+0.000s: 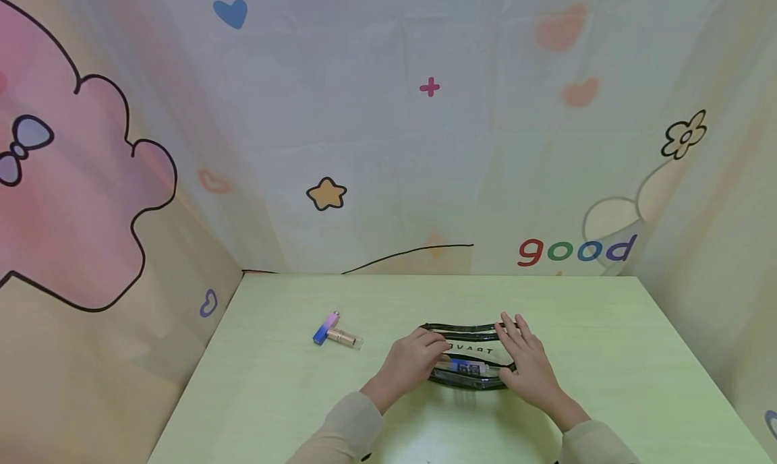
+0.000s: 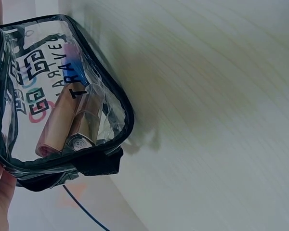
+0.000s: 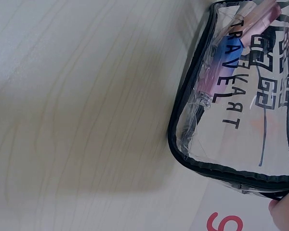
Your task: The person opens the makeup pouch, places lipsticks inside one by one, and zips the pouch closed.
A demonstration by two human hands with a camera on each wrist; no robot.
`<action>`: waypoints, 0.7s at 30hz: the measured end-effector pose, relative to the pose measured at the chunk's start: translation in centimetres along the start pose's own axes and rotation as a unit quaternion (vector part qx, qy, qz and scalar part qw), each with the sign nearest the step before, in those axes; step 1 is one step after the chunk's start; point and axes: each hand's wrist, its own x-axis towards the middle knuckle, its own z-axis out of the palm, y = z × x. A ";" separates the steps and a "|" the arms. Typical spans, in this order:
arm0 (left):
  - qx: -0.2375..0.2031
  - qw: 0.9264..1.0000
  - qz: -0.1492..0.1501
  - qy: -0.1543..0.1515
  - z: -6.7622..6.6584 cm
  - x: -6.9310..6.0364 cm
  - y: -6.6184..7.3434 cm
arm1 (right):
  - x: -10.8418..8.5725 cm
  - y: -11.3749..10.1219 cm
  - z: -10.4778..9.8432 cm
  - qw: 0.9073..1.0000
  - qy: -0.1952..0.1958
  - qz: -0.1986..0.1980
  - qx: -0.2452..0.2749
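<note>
— What does the clear pouch (image 3: 254,139) say?
— "TRAVEL" (image 3: 229,62) in black capitals, with part mirrored alongside.
— And the backdrop (image 1: 388,140)?
— "good" (image 1: 577,249) in coloured letters, and a red plus sign (image 1: 429,87).

glossy clear-plastic pouch (image 1: 472,350) (trim (image 1: 467,382) shiny too), smooth wood-grained tabletop (image 1: 261,396), metallic-looking tube (image 1: 342,337), creased cloth backdrop (image 1: 388,147)

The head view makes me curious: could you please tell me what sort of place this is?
Probably an indoor booth for tabletop work: a pale table, a cartoon-print backdrop around three sides, and a clear pouch in hand.
</note>
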 end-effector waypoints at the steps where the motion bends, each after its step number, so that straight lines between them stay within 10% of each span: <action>1: 0.000 1.000 0.002 0.002 0.0 0.0 0.0 | 0.0 0.0 0.0 1.000 0.000 0.000 0.001; 21: -0.039 0.998 -0.015 0.050 0.0 -0.8 -1.1 | 0.2 0.0 -0.1 1.000 -0.014 0.010 0.005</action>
